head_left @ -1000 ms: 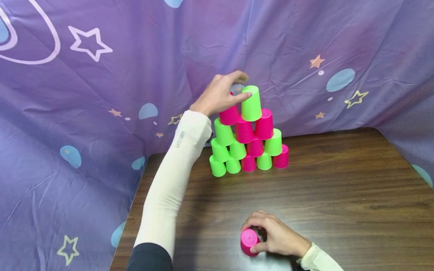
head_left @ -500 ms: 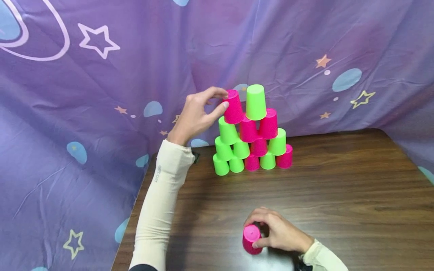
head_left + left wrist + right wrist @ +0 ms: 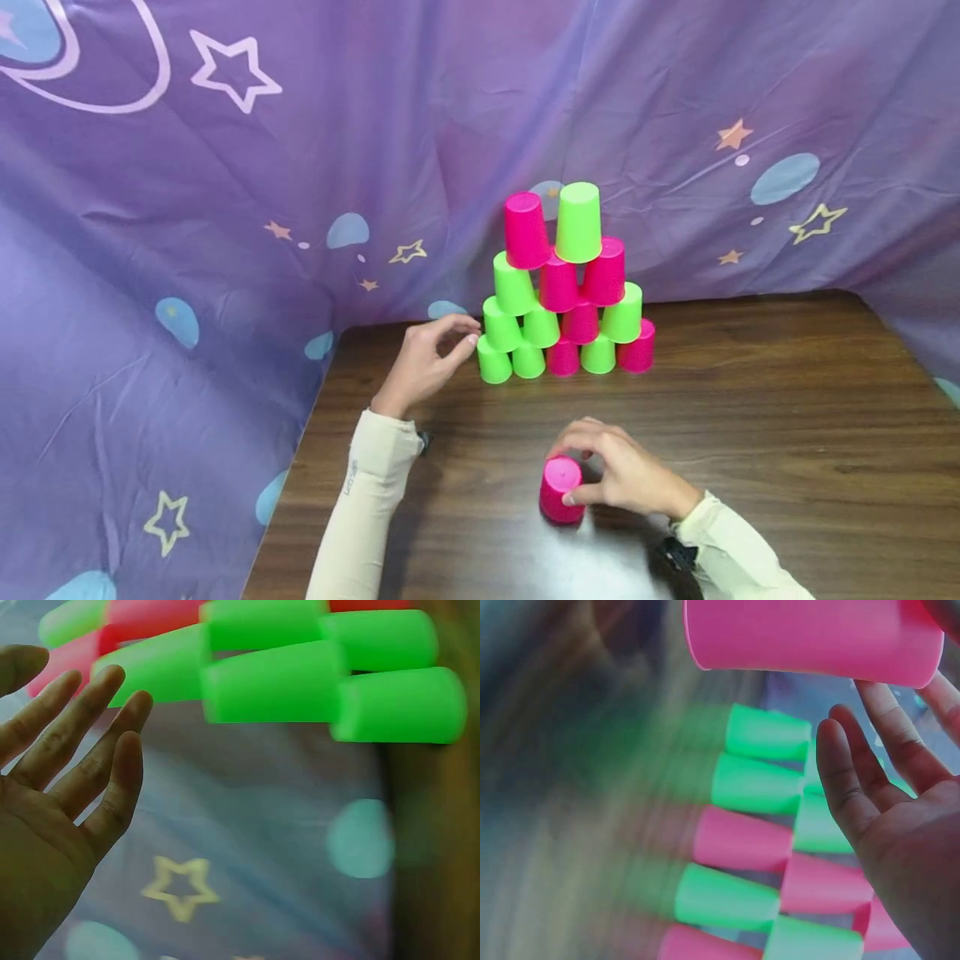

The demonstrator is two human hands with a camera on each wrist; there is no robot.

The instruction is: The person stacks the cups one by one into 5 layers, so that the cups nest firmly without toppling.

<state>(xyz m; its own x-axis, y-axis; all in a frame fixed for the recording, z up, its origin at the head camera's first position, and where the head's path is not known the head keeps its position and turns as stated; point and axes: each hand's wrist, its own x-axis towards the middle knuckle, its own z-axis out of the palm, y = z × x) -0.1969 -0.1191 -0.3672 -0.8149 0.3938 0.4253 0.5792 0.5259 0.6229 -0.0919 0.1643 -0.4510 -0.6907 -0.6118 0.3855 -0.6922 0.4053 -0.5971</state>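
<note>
Upside-down green and pink cups stand in a stepped stack (image 3: 558, 283) at the back of the table. Its highest row has a pink cup (image 3: 527, 233) on the left and a green cup (image 3: 578, 223) on the right, slightly apart. My left hand (image 3: 420, 367) is beside the stack's lower left end, holding nothing; in the left wrist view its fingers (image 3: 86, 769) are spread and relaxed. Nearer the front, my right hand (image 3: 626, 475) pinches an upside-down pink cup (image 3: 562, 492) between thumb and fingers. The right wrist view shows this cup (image 3: 810, 634) close up.
The brown wooden table (image 3: 787, 433) extends to the right of the stack. A purple curtain (image 3: 420, 125) with stars hangs right behind the table and along its left side.
My left hand has left the pink cup in the highest row and dropped down and left. My right hand, still holding its pink cup, has moved a little forward towards the stack.
</note>
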